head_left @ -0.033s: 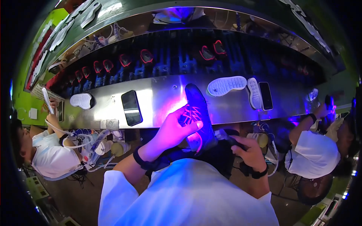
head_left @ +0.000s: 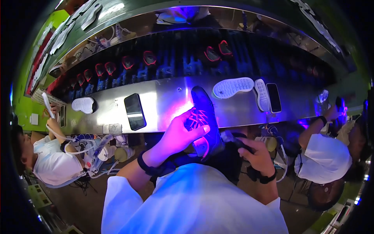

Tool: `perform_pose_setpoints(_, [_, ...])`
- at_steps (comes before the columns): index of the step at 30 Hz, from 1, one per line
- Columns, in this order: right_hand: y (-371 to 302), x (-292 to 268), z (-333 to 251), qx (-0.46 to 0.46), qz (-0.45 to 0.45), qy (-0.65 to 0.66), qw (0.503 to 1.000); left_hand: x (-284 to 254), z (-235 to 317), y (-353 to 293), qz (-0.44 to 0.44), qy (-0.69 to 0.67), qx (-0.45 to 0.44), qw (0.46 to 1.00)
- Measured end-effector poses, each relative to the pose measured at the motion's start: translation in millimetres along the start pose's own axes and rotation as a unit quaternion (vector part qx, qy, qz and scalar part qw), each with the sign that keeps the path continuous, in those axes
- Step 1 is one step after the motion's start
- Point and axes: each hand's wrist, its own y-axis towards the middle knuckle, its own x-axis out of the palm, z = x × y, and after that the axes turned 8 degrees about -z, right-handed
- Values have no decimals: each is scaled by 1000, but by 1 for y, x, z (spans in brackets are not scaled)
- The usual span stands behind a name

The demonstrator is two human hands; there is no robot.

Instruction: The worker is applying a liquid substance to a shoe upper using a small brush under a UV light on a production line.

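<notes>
A dark shoe upper (head_left: 208, 113) stands toe-away in front of me, its lacing lit pink and blue under violet light. My left hand (head_left: 182, 134) is closed on its left side, thumb across the lacing and fingers partly hidden behind it. Just right of the shoe's heel, my right hand (head_left: 258, 154) is closed around a dark-handled tool (head_left: 229, 137) with a pale grey head, which looks like a brush. The tool's head is close to the shoe's side; whether they touch I cannot tell.
On the metal table (head_left: 163, 87) lie a phone (head_left: 134, 112), white soles (head_left: 233, 87) and another phone (head_left: 274, 97). Behind runs a dark conveyor (head_left: 175, 54) bearing several red-edged shoe parts (head_left: 149, 57). Co-workers sit at left (head_left: 58, 158) and right (head_left: 325, 158), near tubes and pots (head_left: 124, 154).
My right hand and its tool have shifted very slightly away from me. The left hand and the shoe stay in place.
</notes>
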Motion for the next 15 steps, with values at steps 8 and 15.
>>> perform_pose_setpoints(8, [4,-14,7,-16,-4,-34,999,11,-1,6,16,-21,-1,1000])
perform_pose_setpoints(15, [-9,-4,4,-58,52,-152,985,6,-12,4,62,-6,-9,998])
